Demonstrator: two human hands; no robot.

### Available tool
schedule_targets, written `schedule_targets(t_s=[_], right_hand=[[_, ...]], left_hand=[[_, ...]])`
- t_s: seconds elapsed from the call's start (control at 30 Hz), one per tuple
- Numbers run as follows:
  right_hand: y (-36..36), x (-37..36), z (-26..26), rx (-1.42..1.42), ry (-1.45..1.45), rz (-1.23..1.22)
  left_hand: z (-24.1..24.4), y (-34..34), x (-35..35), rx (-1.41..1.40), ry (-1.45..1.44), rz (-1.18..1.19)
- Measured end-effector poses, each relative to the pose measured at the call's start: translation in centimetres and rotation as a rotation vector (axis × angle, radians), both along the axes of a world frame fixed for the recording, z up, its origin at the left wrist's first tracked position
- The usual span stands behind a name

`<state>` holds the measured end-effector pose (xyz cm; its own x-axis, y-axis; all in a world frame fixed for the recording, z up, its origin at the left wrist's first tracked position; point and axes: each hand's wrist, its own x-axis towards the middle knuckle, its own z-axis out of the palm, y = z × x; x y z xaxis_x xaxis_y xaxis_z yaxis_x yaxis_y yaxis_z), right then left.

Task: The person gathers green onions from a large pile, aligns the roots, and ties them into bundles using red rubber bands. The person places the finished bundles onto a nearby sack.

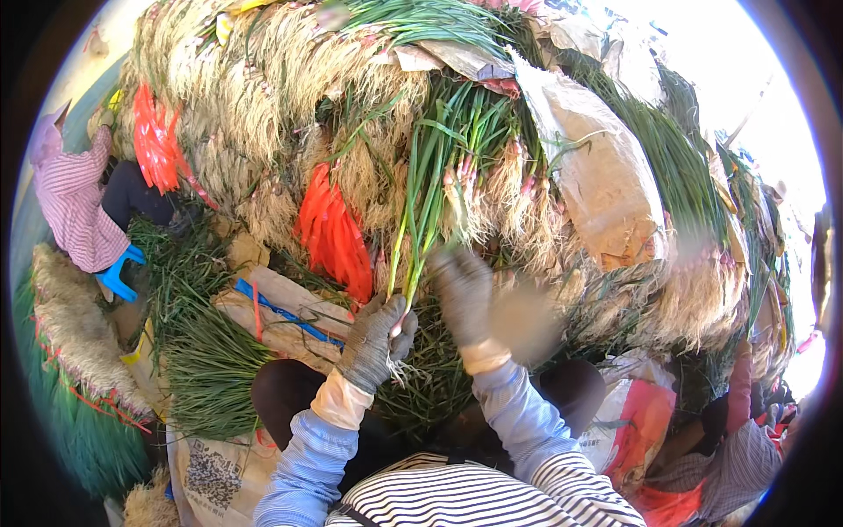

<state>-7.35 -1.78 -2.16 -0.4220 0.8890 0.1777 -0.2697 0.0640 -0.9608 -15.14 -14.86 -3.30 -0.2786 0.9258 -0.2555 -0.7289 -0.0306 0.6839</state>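
My left hand (380, 339), in a grey-brown knit glove, grips a few green onions (412, 263) near their pale bulbs, with the leaves pointing up and away. White roots hang below its fingers. Just to the right, my right hand (463, 296), gloved alike and blurred, is raised beside the stalks; whether it holds anything is unclear. Beyond both hands a large heap of green onions (520, 191) lies with dry, stringy roots facing me. Red plastic strips (334, 237) hang against the heap.
Cut leaves (425, 375) cover the ground between my knees. At left are a bundle of green onions (214, 369), a blue strip on cardboard (290, 313) and a printed sack (217, 474). One person sits on a blue stool (123, 273) at far left; another person (737, 454) is at lower right.
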Motion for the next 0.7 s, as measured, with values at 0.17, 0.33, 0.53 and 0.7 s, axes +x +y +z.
schedule_targets(t_s=[0.17,0.33,0.53,0.7], right_hand=[[1.9,4.9,5.5,0.456,-1.112,0.422],[1.0,5.8,5.4,1.097,-0.596,0.323],[0.3,2.6,4.1,1.503,-0.673,0.148],[5.1,4.4,3.6,0.287,-0.160,-0.203]], left_hand=[[1.3,-1.7,0.3,-0.173,0.180,0.175],[1.5,-1.1,1.5,-0.173,0.230,0.212],[1.6,-1.7,1.9,-0.071,0.222,0.208],[1.1,-2.1,0.7,0.052,0.185,0.166]])
